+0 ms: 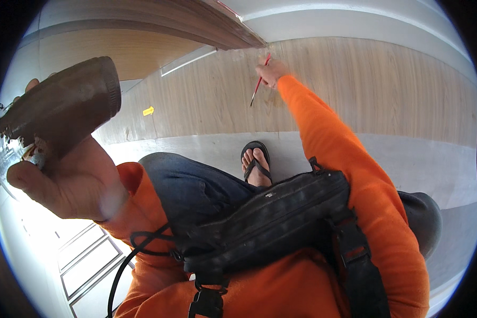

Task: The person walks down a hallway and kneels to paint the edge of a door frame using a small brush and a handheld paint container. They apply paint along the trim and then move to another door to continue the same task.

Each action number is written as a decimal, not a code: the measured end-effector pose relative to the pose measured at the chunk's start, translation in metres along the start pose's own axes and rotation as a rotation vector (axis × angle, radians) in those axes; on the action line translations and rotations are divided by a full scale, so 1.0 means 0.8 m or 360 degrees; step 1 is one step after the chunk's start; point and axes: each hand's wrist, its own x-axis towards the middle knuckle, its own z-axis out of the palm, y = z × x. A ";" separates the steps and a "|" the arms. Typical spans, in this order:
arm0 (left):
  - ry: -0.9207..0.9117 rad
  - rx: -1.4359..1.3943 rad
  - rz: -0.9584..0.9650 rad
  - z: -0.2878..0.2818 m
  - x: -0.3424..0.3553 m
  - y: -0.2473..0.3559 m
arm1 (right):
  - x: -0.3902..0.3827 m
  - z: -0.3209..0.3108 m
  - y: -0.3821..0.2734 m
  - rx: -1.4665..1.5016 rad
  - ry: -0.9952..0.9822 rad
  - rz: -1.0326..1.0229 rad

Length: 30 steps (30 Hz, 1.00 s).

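Head view: left hand [74, 177] grips clear, brown-coated cylindrical container [71, 95] — right hand [273, 72] grasps slim red-handled brush [258, 85] — yellow arrow-shaped label [148, 111] on smooth wood-grain surface [365, 90]

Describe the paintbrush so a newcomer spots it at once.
Start with the broad wood-grain surface below the pale wall. Over it, at the end of an orange sleeve, the right hand holds the paintbrush. Its thin red handle and dark tip set it apart from the short yellow sticker farther left.
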 end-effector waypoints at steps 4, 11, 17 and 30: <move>0.0059 -0.0041 0.0029 0.001 0.002 -0.003 | 0.003 0.021 0.021 0.0589 0.0208 -0.0194; 0.0026 -0.0096 -0.0001 0.002 0.000 -0.002 | 0.002 0.002 0.006 0.1075 0.0497 -0.0078; -0.0007 -0.0120 -0.0064 0.008 -0.006 -0.004 | 0.012 -0.036 0.022 0.2217 0.0655 -0.0203; 0.0004 -0.0014 -0.0096 0.010 -0.010 0.005 | -0.025 -0.050 -0.023 0.1793 0.1027 -0.0063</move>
